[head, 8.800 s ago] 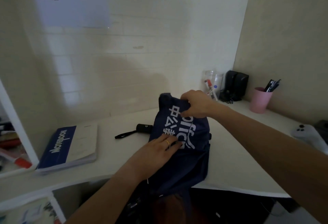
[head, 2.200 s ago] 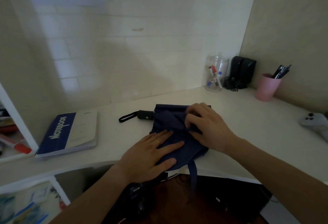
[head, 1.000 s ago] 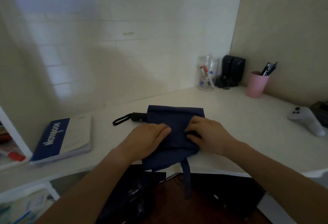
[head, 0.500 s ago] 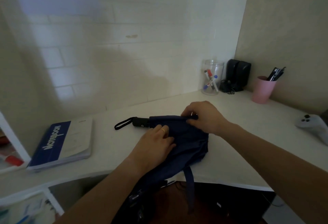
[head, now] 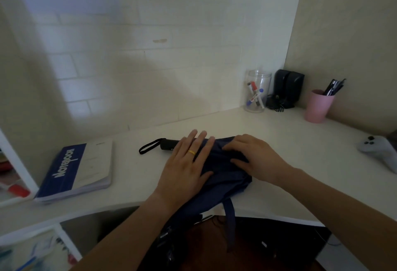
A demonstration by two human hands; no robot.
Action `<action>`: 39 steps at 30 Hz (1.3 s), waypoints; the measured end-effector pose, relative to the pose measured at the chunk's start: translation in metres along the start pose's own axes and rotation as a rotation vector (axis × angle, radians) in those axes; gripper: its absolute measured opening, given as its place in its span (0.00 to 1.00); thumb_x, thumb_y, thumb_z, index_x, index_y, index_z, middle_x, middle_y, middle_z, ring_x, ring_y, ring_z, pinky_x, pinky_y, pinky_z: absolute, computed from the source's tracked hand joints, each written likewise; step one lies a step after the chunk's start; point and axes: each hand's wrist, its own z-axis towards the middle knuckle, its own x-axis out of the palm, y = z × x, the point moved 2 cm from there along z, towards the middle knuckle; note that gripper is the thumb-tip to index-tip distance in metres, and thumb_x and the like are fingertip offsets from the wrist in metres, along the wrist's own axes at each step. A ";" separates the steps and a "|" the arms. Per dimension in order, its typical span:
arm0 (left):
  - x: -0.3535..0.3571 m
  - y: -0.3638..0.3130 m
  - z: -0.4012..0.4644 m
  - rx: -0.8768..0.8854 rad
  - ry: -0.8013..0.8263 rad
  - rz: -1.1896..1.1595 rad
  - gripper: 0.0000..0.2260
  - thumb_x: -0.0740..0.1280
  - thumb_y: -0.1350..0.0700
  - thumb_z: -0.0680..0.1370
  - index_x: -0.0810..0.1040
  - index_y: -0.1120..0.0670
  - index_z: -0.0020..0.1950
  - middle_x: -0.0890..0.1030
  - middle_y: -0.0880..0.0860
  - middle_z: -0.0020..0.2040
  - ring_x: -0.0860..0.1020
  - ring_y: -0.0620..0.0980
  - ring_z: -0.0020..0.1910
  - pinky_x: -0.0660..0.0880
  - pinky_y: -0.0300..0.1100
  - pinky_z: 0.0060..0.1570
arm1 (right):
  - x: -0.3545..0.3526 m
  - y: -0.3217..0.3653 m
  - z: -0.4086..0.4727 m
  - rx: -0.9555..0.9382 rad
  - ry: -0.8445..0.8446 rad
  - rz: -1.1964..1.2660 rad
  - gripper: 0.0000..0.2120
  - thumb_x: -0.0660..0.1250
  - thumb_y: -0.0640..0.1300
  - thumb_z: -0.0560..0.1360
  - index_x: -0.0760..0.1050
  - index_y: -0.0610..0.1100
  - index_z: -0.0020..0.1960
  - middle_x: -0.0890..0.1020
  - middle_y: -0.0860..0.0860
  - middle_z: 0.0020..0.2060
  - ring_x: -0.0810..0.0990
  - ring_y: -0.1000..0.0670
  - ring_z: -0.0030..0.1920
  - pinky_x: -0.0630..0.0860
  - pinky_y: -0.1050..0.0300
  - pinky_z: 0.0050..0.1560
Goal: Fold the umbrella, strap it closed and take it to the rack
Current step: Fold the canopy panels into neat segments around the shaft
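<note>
A navy folding umbrella (head: 223, 163) lies across the white desk (head: 279, 141), its black handle (head: 166, 144) and wrist loop (head: 148, 148) pointing left. My left hand (head: 184, 167), wearing a gold ring, lies flat on the left part of the canopy with fingers spread. My right hand (head: 255, 156) presses on the canopy's right part, fingertips bent into the cloth. The loose navy closing strap (head: 229, 221) hangs over the desk's front edge. Canopy cloth under both hands is hidden.
A blue and white notebook (head: 79, 169) lies at the left. At the back right stand a clear jar of markers (head: 256, 94), black speakers (head: 287, 88) and a pink pen cup (head: 318, 107). A grey game controller (head: 380, 152) lies at the far right. Shelves sit at the left edge.
My left hand has flattened and slid up onto the canopy near the handle. My right hand has dropped from pinching the top edge to pressing the cloth down.
</note>
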 end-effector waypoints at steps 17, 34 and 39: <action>0.010 0.001 -0.004 0.001 -0.036 -0.074 0.17 0.64 0.45 0.81 0.84 0.54 0.60 0.79 0.54 0.49 0.76 0.54 0.49 0.78 0.50 0.50 | -0.007 -0.036 0.019 0.525 -0.115 0.671 0.06 0.76 0.38 0.71 0.85 0.50 0.42 0.87 0.52 0.43 0.85 0.53 0.48 0.80 0.52 0.58; -0.004 -0.005 -0.007 0.032 -0.116 -0.238 0.13 0.68 0.52 0.78 0.80 0.56 0.59 0.80 0.51 0.44 0.77 0.51 0.44 0.75 0.45 0.48 | -0.018 -0.010 0.001 0.088 -0.020 0.200 0.19 0.78 0.47 0.68 0.81 0.52 0.58 0.80 0.55 0.51 0.78 0.54 0.49 0.75 0.59 0.51; 0.005 0.000 -0.007 0.066 -0.123 -0.159 0.08 0.71 0.55 0.77 0.86 0.55 0.53 0.80 0.52 0.42 0.76 0.53 0.43 0.76 0.48 0.44 | -0.013 -0.009 -0.019 -0.002 -0.122 0.085 0.07 0.76 0.44 0.70 0.81 0.52 0.45 0.79 0.55 0.46 0.74 0.54 0.46 0.73 0.58 0.45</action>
